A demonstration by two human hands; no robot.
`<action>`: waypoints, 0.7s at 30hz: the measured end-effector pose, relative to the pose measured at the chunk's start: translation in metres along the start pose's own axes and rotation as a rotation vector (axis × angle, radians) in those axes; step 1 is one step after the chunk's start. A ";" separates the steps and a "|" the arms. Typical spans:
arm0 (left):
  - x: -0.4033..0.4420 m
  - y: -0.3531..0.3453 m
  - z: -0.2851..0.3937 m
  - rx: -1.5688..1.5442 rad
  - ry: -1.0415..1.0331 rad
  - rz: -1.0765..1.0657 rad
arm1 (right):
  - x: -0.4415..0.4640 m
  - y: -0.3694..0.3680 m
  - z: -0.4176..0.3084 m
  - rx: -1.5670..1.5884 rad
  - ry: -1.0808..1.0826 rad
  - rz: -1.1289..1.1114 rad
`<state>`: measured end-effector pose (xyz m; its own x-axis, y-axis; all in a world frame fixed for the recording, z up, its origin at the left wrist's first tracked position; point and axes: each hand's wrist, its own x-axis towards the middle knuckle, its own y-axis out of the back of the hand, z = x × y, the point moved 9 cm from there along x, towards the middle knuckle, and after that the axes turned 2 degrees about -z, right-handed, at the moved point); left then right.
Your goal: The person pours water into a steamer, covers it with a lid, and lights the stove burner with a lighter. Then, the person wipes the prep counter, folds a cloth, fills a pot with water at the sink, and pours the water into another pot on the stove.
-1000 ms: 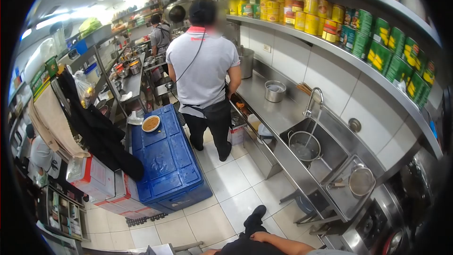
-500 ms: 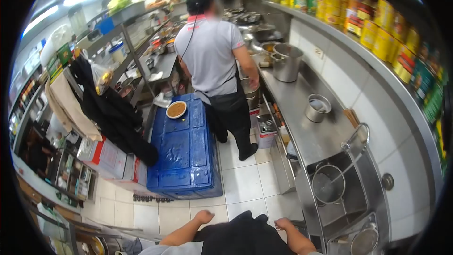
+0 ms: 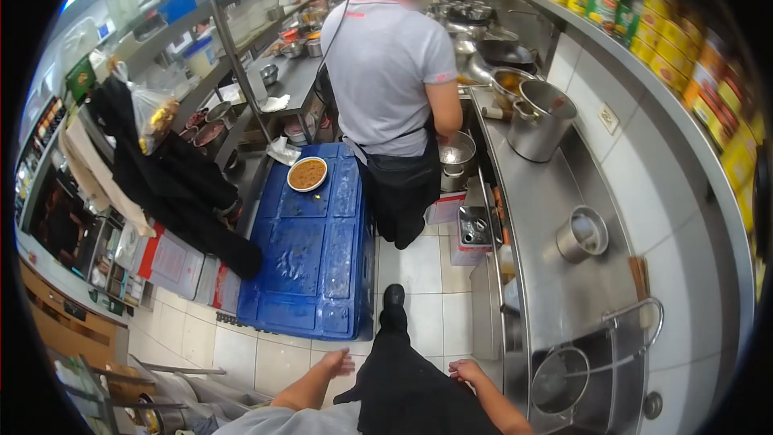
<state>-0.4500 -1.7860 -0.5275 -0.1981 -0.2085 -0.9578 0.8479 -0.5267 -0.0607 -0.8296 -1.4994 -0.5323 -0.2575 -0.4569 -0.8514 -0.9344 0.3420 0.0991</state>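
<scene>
My left hand hangs low in front of my body, fingers stretched out, holding nothing. It is nearest to the front edge of the blue lidded container, apart from it. A round white bowl of brown food sits on the container's lid. On the other side of my black apron, my right hand hangs with its fingers loosely apart and nothing in them. The steel sink lies to its right, with a round strainer or pot in it. Neither hand touches anything that I can see.
A co-worker stands ahead in the aisle, facing away. The steel counter on the right bears a large pot and a small pot. Dark cloths hang on the left. Cans line the upper right shelf.
I have moved forward, and one black shoe now shows ahead of me. The co-worker, blue container and counter appear nearer. My hands have swung slightly and remain without any object.
</scene>
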 end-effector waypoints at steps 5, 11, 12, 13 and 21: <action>0.096 -0.044 0.265 -0.371 -0.251 -0.146 | 0.045 0.043 -0.012 0.120 -0.118 0.040; 0.231 -0.083 0.662 -0.690 -0.642 -0.344 | 0.084 0.063 -0.028 -0.542 -0.044 -0.027; 0.250 -0.091 0.710 -0.758 -0.614 -0.412 | 0.081 0.062 -0.028 -0.122 -0.185 0.107; 0.267 -0.099 0.757 -0.825 -0.581 -0.477 | 0.077 0.059 -0.025 0.298 -0.314 0.240; 0.347 -0.126 0.957 -0.915 -0.691 -0.498 | 0.136 0.012 -0.137 -0.535 -0.080 -0.007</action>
<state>-1.0967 -2.5806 -0.5833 -0.5766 -0.6861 -0.4435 0.5824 0.0355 -0.8121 -0.9101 -1.6700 -0.5761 -0.2507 -0.3864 -0.8876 -0.9363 -0.1361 0.3237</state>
